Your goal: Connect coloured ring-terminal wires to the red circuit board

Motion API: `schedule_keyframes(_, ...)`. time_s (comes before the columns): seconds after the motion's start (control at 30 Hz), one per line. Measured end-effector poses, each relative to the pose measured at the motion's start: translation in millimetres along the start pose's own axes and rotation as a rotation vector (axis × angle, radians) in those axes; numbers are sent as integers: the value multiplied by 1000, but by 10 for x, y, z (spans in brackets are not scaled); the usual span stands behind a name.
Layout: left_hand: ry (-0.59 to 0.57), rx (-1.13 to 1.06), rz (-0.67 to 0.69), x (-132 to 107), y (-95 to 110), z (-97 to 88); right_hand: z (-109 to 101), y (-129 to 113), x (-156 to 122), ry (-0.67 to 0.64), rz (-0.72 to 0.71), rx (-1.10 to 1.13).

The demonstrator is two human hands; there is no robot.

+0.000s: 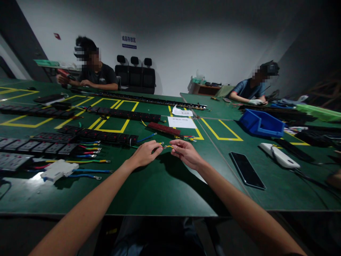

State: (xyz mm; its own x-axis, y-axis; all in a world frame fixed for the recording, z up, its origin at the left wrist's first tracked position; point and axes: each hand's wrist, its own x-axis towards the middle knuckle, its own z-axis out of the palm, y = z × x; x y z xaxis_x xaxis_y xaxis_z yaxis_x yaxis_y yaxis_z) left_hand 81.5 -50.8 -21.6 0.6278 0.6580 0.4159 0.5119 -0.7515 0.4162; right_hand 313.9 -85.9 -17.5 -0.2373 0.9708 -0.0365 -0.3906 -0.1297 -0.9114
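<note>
My left hand (146, 153) is closed, thumb against fingers, on a wire with a ring terminal (162, 143) at its tip. Facing it, my right hand (187, 155) pinches a short yellow wire (169, 146), whose ring terminal points left. The two terminals are close together above the green table; I cannot tell whether they touch. Just left of my left hand lies a black socket strip (117, 137) with a blue wire (147, 137) coming off its end. Behind my right hand is a dark red strip (163, 128) with several coloured wires.
More socket strips (39, 145) and a white breaker-like block (59, 170) lie left. A phone (247, 170), a white device (279, 155) and a blue bin (262, 122) stand right. Paper sheets (181, 122) lie ahead. Two co-workers (102, 76) (249, 89) sit across the table.
</note>
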Motion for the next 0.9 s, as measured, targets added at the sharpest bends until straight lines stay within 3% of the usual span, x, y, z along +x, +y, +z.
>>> schedule_keyframes(0.2, 22, -12, 9, 4, 28, -19, -17, 54, 26, 11, 61, 37)
schedule_keyframes(0.5, 24, -11, 27, 1, 8, 5, 32, 24, 33, 57, -23, 204)
schedule_keyframes(0.77, 3, -8, 8, -3, 36, -19, 96, 87, 21, 60, -17, 80)
schedule_keyframes(0.9, 8, -9, 6, -3, 37, -18, 128, 120, 13, 88, -59, -96)
